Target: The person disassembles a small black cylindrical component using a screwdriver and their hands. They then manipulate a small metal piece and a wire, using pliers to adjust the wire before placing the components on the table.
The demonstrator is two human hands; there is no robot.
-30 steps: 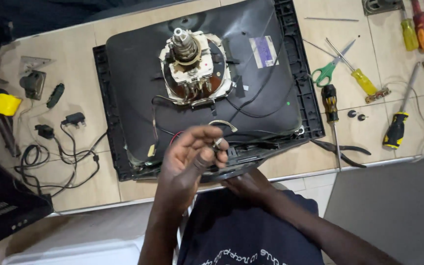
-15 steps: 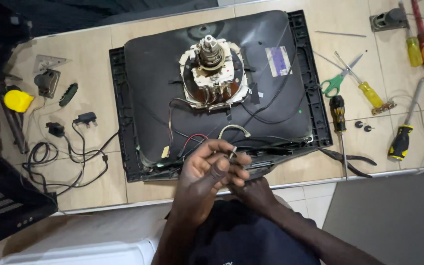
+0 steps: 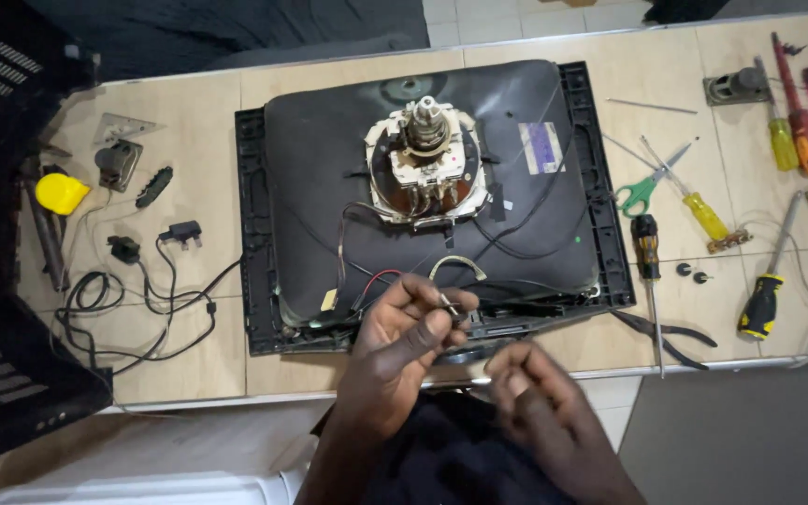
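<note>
Beige tiled table [image 3: 189, 374] carries our tube set [image 3: 423, 196]; tools at three o'clock; left hand [image 3: 404, 337] grip pinching wire [image 3: 446, 301], right hand [image 3: 540, 393] grip unclear.

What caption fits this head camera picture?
Left hand pinches a thin wire beside a face-down picture tube; right hand hovers.
</note>
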